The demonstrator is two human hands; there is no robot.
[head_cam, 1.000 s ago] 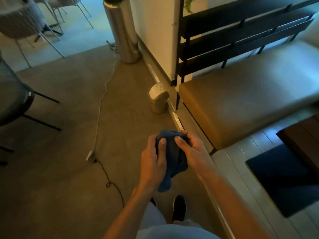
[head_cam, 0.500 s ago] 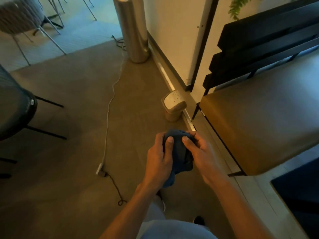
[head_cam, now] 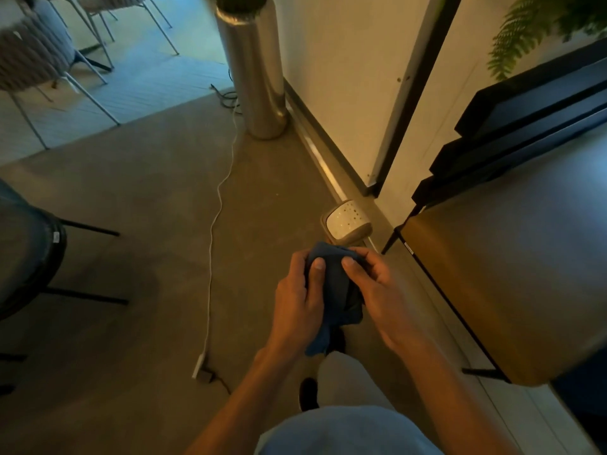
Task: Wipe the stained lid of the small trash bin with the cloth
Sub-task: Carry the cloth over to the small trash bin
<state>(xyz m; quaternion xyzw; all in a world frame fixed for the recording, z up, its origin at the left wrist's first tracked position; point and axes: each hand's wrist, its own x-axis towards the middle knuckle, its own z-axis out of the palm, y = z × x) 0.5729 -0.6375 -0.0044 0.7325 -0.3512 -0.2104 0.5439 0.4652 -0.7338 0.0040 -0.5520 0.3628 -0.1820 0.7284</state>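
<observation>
A small beige trash bin [head_cam: 346,221] stands on the floor against the wall's baseboard, its pale lid speckled with small spots. Just in front of it I hold a bunched dark blue cloth [head_cam: 338,290] with both hands. My left hand [head_cam: 299,303] grips the cloth's left side, thumb on top. My right hand [head_cam: 377,290] grips its right side, thumb pressed into the fabric. The cloth's top edge hides the bin's lower front. Neither hand touches the bin.
A tan cushioned bench [head_cam: 512,274] with a black frame stands close on the right. A tall metal cylinder planter [head_cam: 253,73] stands by the wall farther ahead. A white cable [head_cam: 213,231] runs along the floor to a plug. A dark chair [head_cam: 29,247] stands at left.
The view has come closer to the bin, which now lies just beyond the cloth. Both hands keep the same hold on the cloth.
</observation>
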